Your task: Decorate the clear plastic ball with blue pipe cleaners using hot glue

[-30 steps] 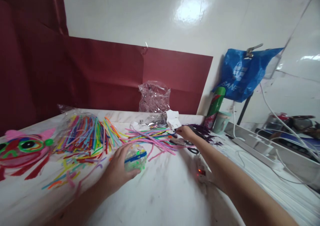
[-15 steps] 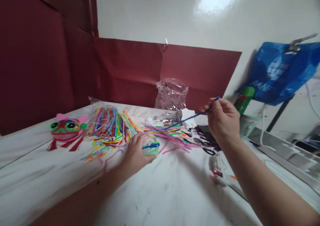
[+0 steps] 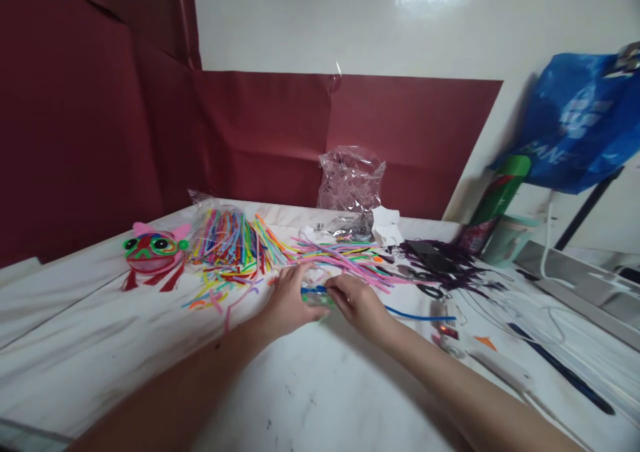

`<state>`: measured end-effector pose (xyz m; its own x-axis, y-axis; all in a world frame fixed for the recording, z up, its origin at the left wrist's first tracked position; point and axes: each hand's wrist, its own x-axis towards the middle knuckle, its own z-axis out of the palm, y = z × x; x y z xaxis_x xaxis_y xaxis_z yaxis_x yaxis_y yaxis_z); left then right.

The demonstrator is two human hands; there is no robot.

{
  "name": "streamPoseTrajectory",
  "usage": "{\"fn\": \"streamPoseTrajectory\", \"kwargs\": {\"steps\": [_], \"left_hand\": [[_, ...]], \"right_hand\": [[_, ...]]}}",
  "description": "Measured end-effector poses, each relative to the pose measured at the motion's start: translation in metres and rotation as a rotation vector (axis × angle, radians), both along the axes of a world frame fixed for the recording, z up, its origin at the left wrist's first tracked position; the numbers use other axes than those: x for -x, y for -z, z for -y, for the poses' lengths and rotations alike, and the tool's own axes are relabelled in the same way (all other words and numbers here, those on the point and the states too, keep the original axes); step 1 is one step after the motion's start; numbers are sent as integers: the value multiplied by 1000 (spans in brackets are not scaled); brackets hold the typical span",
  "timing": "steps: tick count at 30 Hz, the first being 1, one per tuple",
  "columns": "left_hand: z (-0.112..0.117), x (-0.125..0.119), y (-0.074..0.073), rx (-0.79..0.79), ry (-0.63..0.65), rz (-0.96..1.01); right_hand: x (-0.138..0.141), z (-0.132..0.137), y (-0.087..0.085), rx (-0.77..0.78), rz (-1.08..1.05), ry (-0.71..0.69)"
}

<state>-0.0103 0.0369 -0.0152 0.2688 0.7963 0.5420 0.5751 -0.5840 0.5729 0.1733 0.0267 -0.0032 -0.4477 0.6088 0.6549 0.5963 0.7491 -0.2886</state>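
Note:
My left hand [image 3: 290,300] is closed round a small clear rounded piece [image 3: 316,299] edged with green and carrying blue strips; its underside is hidden. At that piece's right edge, my right hand [image 3: 361,303] pinches a blue pipe cleaner [image 3: 423,317], whose free end sticks out to the right past the wrist. Just behind both hands lies a loose heap of pink, yellow and green pipe cleaners [image 3: 345,255]. Short coloured offcuts [image 3: 215,295] are scattered left of my left hand.
A finished-looking animal face [image 3: 153,255] with red tassels sits at left, beside a plastic bag of pipe cleaners [image 3: 233,235]. To the right are black-handled scissors [image 3: 430,291], a glue gun [image 3: 453,345], a dark phone [image 3: 433,257] on purple threads and a blue pen [image 3: 563,369].
My right hand has come down and left from its raised position, bringing the blue pipe cleaner to the clear piece. My left hand keeps its hold. The view has shifted slightly.

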Motion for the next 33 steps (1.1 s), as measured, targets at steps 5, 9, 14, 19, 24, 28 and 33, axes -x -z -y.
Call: {"fn": "streamPoseTrajectory", "kwargs": {"steps": [5,9,14,19,24,28,33], "left_hand": [[-5,-3,6,91,56,134],[-3,-12,9,8,-13,120],[-1,-13,10,-88,-42,64],[0,-12,10,-105,-28,15],[1,-13,13,-139,-44,-3],[2,-14,13,-135,-27,-4],[5,-7,5,-98,121,15]], "right_hand": [[-8,0,0,40,-57,35],[-9,3,2,-26,-11,0],[-8,8,3,-67,53,-1],[-7,10,2,-81,56,10],[-4,12,5,-63,22,56],[-2,13,7,-89,11,83],[-1,13,5,-101,12,94]]}}
